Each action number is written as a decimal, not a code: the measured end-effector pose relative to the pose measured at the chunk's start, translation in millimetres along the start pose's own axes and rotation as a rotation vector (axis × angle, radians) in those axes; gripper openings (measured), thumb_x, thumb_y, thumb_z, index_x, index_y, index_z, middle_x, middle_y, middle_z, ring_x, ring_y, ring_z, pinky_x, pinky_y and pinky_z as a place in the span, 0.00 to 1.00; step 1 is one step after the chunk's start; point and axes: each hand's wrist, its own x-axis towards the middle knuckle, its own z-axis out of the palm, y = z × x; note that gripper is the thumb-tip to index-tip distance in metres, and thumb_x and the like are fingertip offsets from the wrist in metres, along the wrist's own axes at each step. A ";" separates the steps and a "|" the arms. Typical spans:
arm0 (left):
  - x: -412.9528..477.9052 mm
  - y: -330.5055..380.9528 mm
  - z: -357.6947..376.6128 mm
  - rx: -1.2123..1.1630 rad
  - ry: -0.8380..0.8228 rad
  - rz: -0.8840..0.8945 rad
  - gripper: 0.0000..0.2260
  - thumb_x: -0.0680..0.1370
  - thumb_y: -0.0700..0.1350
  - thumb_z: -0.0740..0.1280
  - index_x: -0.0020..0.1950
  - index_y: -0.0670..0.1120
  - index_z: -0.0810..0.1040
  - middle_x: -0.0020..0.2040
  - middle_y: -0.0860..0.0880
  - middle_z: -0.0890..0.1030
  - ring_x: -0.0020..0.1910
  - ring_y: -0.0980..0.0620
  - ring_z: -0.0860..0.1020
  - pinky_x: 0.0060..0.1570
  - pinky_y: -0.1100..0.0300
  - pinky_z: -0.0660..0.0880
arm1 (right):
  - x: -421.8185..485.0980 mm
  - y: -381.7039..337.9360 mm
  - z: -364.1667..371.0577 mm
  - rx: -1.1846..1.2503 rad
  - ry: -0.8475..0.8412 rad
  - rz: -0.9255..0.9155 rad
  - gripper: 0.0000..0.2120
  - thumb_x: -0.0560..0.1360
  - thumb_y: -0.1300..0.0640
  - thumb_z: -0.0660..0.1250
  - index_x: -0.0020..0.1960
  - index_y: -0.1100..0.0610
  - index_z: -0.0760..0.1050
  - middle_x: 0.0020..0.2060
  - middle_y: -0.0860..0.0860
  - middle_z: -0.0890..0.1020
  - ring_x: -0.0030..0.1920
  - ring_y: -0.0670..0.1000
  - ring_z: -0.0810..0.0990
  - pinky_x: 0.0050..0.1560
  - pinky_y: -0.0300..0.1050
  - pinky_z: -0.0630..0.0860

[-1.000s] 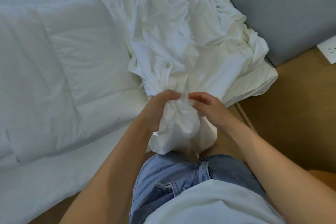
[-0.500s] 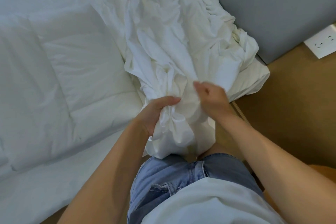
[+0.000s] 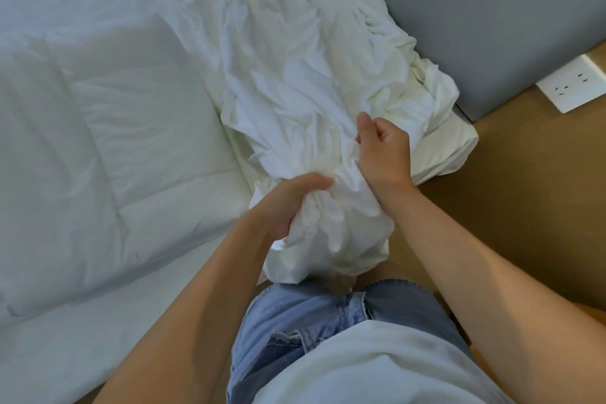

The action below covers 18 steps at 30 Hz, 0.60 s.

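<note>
the white sheet [image 3: 288, 82] lies bunched along the right edge of the bed [image 3: 98, 157], close against the grey panel [image 3: 492, 10]. its long axis runs straight away from me, from the gathered end hanging off the bed's near edge up toward the far edge. my left hand [image 3: 290, 203] is wrapped round the gathered neck of the cloth, fingers and thumb curled tight on it. my right hand [image 3: 385, 149] sits just beyond it, farther up the sheet on its right side, fingers curled in and pinching a fold; how much cloth is inside that fist i cannot tell. the bulk of the sheet lies ahead of both hands, and the right is the nearer one to it. i judge the next reach goes along that axis, right hand travelling up the cloth while the left anchors the end.
</note>
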 end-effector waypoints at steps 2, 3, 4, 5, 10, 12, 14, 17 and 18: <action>-1.8 -9.9 8.8 0.153 -0.035 -0.125 0.21 0.60 0.49 0.75 0.51 0.44 0.80 0.44 0.47 0.85 0.45 0.49 0.82 0.48 0.56 0.78 | 7.1 -7.9 6.4 0.048 0.038 0.031 0.20 0.80 0.52 0.61 0.32 0.60 0.66 0.24 0.46 0.68 0.24 0.39 0.65 0.29 0.28 0.65; -3.3 -15.3 13.2 0.215 -0.048 -0.178 0.25 0.58 0.52 0.76 0.52 0.46 0.79 0.47 0.47 0.84 0.50 0.48 0.81 0.53 0.54 0.76 | 11.9 -12.2 10.4 0.074 0.046 0.041 0.20 0.80 0.52 0.61 0.31 0.59 0.66 0.24 0.44 0.68 0.24 0.39 0.67 0.28 0.28 0.65; -4.8 -19.3 15.9 0.251 -0.044 -0.218 0.30 0.55 0.55 0.77 0.54 0.48 0.78 0.51 0.48 0.83 0.55 0.48 0.80 0.60 0.52 0.73 | 16.3 -15.5 14.9 0.087 0.042 0.041 0.20 0.80 0.52 0.61 0.31 0.58 0.67 0.23 0.43 0.68 0.23 0.38 0.67 0.28 0.28 0.65; -5.4 -20.7 16.6 0.276 -0.043 -0.239 0.34 0.53 0.57 0.77 0.57 0.50 0.77 0.54 0.49 0.82 0.58 0.48 0.78 0.64 0.50 0.70 | 19.7 -17.9 20.2 0.086 0.030 0.034 0.20 0.80 0.52 0.61 0.31 0.59 0.67 0.23 0.44 0.68 0.23 0.38 0.67 0.27 0.28 0.65; -1.0 2.9 8.5 0.345 0.054 -0.093 0.23 0.59 0.48 0.77 0.52 0.49 0.80 0.47 0.50 0.85 0.50 0.51 0.82 0.52 0.56 0.76 | 26.1 -14.2 36.3 0.022 0.012 0.075 0.15 0.80 0.53 0.60 0.37 0.59 0.66 0.30 0.49 0.69 0.28 0.41 0.66 0.32 0.32 0.66; -1.3 8.1 1.1 0.186 0.161 -0.005 0.05 0.66 0.41 0.74 0.41 0.45 0.83 0.38 0.47 0.84 0.38 0.51 0.82 0.39 0.59 0.78 | 19.9 -9.6 27.7 -0.019 0.013 0.065 0.09 0.79 0.53 0.61 0.43 0.56 0.67 0.35 0.48 0.70 0.34 0.43 0.70 0.41 0.38 0.69; -5.0 10.5 -6.1 -0.044 0.147 0.064 0.03 0.69 0.39 0.71 0.36 0.43 0.84 0.34 0.45 0.82 0.34 0.49 0.81 0.34 0.60 0.78 | 1.8 0.7 13.3 -0.051 0.003 -0.009 0.09 0.77 0.50 0.63 0.53 0.53 0.66 0.45 0.49 0.71 0.47 0.47 0.72 0.51 0.42 0.71; -6.2 14.0 -7.8 -0.212 0.021 0.118 0.10 0.67 0.41 0.69 0.46 0.40 0.82 0.41 0.42 0.82 0.40 0.46 0.81 0.41 0.56 0.80 | -41.3 18.7 -2.5 -0.036 -0.215 0.034 0.22 0.69 0.41 0.64 0.59 0.47 0.65 0.56 0.45 0.72 0.57 0.44 0.73 0.55 0.38 0.72; -5.1 14.5 -4.5 -0.222 -0.012 0.120 0.11 0.67 0.42 0.68 0.47 0.39 0.82 0.41 0.42 0.82 0.40 0.46 0.81 0.42 0.56 0.79 | -52.7 23.2 -3.3 -0.009 -0.373 0.099 0.23 0.68 0.39 0.65 0.60 0.44 0.66 0.56 0.42 0.74 0.56 0.40 0.75 0.52 0.34 0.73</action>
